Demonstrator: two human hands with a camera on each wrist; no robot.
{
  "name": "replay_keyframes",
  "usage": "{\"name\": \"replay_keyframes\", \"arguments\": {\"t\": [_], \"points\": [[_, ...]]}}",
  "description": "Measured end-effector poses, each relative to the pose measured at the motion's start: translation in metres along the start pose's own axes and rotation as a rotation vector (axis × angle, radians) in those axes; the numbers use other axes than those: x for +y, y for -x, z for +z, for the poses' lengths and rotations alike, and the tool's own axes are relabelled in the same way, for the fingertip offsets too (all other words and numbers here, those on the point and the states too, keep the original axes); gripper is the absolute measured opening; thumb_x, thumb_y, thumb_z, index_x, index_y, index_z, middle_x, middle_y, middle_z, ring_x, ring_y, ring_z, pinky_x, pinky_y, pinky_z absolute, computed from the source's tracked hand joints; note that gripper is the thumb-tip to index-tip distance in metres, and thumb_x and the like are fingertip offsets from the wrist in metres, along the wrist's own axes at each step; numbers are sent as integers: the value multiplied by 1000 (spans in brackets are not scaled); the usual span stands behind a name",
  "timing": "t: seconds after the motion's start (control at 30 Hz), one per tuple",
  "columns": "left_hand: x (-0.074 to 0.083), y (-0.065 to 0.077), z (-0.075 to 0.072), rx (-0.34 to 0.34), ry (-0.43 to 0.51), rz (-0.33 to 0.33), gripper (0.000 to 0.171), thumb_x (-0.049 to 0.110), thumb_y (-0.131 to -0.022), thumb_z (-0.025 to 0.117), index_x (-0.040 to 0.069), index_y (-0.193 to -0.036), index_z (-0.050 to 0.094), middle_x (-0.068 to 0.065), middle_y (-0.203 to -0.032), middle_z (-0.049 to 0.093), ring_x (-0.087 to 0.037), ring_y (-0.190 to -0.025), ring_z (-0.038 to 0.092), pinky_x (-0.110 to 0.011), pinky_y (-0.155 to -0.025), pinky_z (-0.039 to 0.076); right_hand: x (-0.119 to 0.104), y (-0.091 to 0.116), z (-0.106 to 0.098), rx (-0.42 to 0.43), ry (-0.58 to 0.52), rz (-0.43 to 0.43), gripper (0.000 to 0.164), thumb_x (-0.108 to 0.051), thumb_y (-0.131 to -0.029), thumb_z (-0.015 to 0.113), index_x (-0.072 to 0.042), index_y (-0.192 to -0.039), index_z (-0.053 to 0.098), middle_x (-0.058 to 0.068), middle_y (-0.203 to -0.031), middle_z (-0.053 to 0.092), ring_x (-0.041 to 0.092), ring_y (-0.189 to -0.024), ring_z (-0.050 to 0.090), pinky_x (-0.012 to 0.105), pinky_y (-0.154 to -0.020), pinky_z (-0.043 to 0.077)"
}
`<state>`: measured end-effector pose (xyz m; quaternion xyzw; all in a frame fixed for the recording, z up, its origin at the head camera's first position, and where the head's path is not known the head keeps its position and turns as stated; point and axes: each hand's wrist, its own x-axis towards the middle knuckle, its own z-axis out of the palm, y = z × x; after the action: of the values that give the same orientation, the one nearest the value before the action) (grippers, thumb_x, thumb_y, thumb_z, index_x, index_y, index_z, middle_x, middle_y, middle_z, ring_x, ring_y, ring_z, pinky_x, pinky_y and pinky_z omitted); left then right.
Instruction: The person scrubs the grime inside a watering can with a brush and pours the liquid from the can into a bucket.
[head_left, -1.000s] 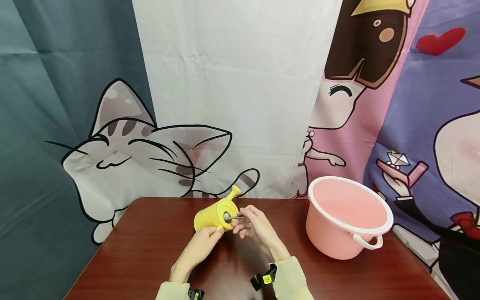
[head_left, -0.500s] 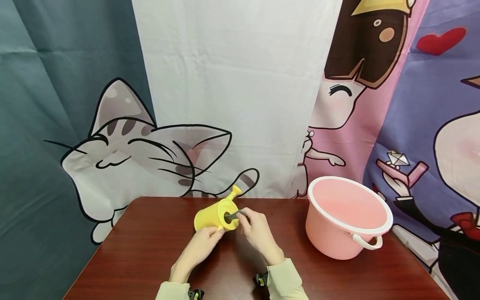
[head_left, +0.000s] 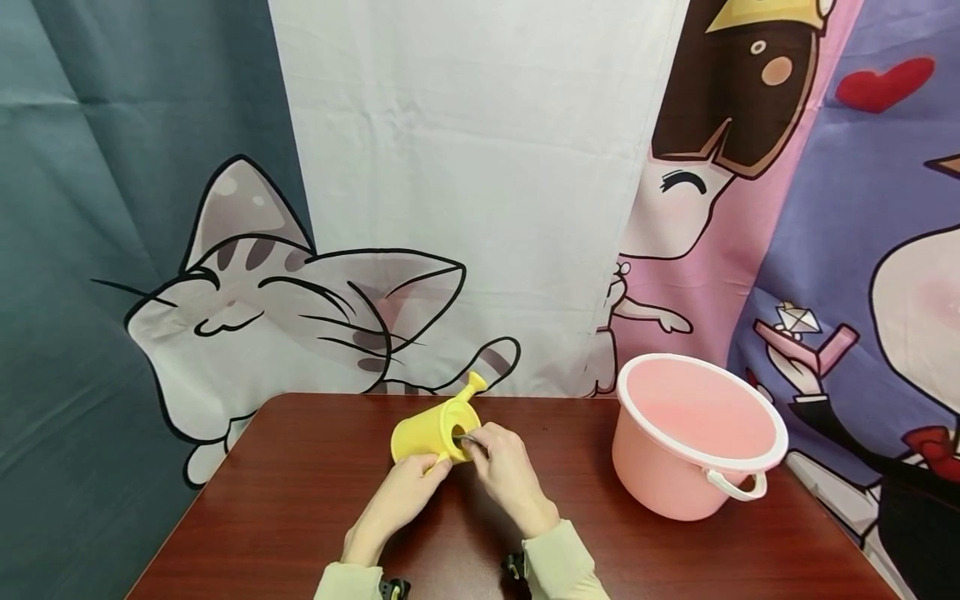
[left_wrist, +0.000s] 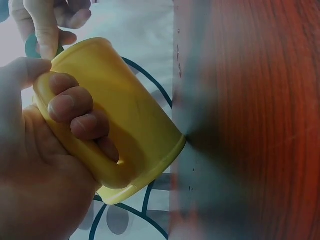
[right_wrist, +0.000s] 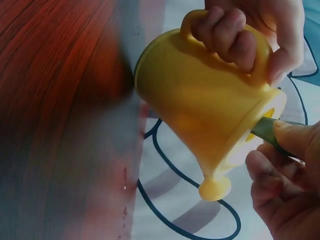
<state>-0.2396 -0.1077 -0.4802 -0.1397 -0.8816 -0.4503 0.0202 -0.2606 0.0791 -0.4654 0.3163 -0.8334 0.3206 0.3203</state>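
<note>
A yellow toy watering can (head_left: pixel 418 437) is tilted over the table, its opening turned toward my right hand. My left hand (head_left: pixel 408 493) grips its handle, several fingers passing through the loop, as the left wrist view shows. With thumb and fingers, my right hand (head_left: pixel 512 477) pinches the flat dark green handle (right_wrist: pixel 267 131) of a slim tool. That tool's far end is hidden inside the can's opening, so its kind does not show. The spout (right_wrist: pixel 215 188) points away from me. Whether the can's base edge touches the table is unclear.
A pink bucket (head_left: pixel 660 475) with a white rim and white handle stands at the right of the reddish-brown table (head_left: pixel 300 500). Behind the table hangs a cloth backdrop (head_left: pixel 480 167) printed with cartoon figures.
The tool's whitish end, visible at the opening a second ago, has gone inside the can. My right hand has shifted its hold and moved closer to the can; my left hand stays nearly still.
</note>
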Motion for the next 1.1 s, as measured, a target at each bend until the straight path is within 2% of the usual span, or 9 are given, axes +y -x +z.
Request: {"name": "replay_keyframes", "arguments": {"t": [0.17, 0.53, 0.8, 0.97, 1.1], "points": [[0, 0, 2, 4, -11, -9, 41, 35, -99, 55, 16, -64, 45, 9, -58, 34, -5, -51, 30, -23, -50, 27, 0, -2, -5, 52, 11, -42, 8, -3, -85, 74, -10, -83, 72, -7, -72, 56, 5, -63, 51, 21, -57, 43], [-1, 0, 1, 9, -6, -14, 42, 38, -100, 53, 16, -64, 44, 9, -58, 33, -6, -51, 29, -23, -50, 27, -8, -7, -23, 23, 59, -54, 12, -1, -84, 72, -12, -78, 69, -9, -71, 51, 5, -62, 49, 21, -57, 43], [-2, -1, 0, -10, 1, -29, 43, 39, -100, 52, 17, -65, 45, 8, -58, 34, -7, -51, 31, -23, -50, 28, -14, -11, -28, 14, 93, -78, 23, 0, -79, 70, -17, -69, 60, -9, -65, 43, 5, -57, 41, 17, -53, 35], [-1, -1, 0, -13, -4, -35, 41, 38, -100, 52, 17, -65, 45, 8, -58, 35, -7, -52, 31, -23, -51, 29, -14, -10, -27, 30, 101, -55, 26, 1, -78, 71, -18, -67, 58, -8, -64, 44, 5, -56, 42, 19, -52, 37], [0, -1, 1, -12, -13, -32, 41, 36, -100, 53, 17, -65, 45, 8, -58, 34, -7, -52, 31, -23, -51, 29, -13, -8, -21, 45, 106, -5, 24, -1, -79, 72, -19, -67, 60, -10, -64, 45, 6, -56, 44, 20, -53, 39]]}}
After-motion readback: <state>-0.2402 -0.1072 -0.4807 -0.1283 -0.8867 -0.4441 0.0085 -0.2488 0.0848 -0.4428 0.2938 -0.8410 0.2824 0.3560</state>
